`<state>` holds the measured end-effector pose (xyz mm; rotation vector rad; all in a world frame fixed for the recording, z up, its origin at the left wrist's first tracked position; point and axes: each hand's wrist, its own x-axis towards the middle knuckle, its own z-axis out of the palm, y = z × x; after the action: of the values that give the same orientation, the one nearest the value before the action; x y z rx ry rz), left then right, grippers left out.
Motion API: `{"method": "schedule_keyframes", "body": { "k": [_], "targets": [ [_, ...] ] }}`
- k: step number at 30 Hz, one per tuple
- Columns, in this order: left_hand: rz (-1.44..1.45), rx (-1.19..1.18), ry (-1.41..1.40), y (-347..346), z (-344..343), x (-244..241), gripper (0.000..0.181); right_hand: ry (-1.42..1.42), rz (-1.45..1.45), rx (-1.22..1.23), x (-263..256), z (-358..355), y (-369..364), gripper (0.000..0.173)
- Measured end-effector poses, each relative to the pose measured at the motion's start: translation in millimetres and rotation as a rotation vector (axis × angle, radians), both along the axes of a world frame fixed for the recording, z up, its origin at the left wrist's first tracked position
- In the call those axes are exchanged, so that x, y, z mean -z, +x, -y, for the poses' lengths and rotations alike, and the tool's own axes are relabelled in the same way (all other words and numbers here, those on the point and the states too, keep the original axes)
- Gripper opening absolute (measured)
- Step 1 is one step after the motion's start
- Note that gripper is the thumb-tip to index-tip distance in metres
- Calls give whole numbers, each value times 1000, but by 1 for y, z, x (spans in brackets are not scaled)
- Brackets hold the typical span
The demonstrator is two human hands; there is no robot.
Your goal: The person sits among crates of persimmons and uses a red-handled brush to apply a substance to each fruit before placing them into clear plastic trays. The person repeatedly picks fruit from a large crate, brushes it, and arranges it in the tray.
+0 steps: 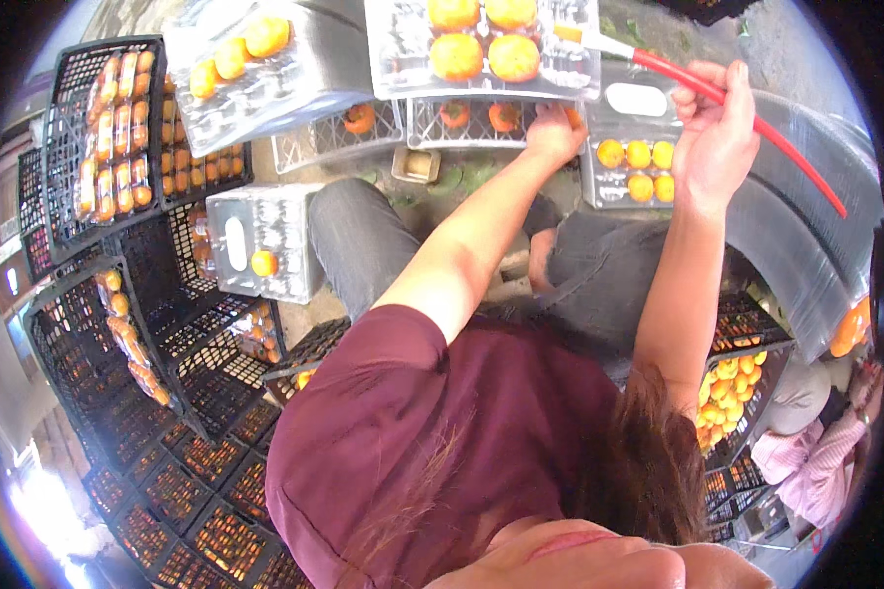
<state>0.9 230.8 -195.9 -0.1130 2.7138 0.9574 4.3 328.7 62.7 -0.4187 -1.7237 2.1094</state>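
Note:
My right hand (714, 140) is closed around the red handle of a long brush (652, 60). Its pale neck and orange-tipped head reach left over the edge of a clear plastic tray (479, 87). Several orange persimmons (457, 57) sit in that tray's moulded cups. Just below it, my left hand (556, 136) reaches into a white lattice crate (479, 140), against an orange fruit (574, 118). Its fingertips are partly hidden, so its grip is unclear. Two more persimmons (504, 116) lie in the crate, left of the hand.
Stacked clear trays (269, 206) with a few fruits stand on my left. Black plastic crates (103, 221), some with packed fruit, fill the far left. A clear tray with several fruits (639, 154) lies near my right forearm. Behind my right side are a crate of orange fruit (729, 394) and another person's sleeve (818, 464).

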Motion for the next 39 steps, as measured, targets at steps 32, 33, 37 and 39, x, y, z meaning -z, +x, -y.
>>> {"method": "schedule_keyframes", "body": {
  "k": [32,33,37,39],
  "targets": [
    [595,-163,2054,64,94,-145,53,292,-42,-62,-7,9,20,35],
    [538,-109,1985,63,93,-151,53,260,-40,-23,-9,7,19,36],
    [358,58,1611,50,90,-178,56,60,-76,93,-8,-6,12,36],
    [68,203,1211,32,89,-199,55,-109,-109,161,-12,-8,10,34]
  ]
}}
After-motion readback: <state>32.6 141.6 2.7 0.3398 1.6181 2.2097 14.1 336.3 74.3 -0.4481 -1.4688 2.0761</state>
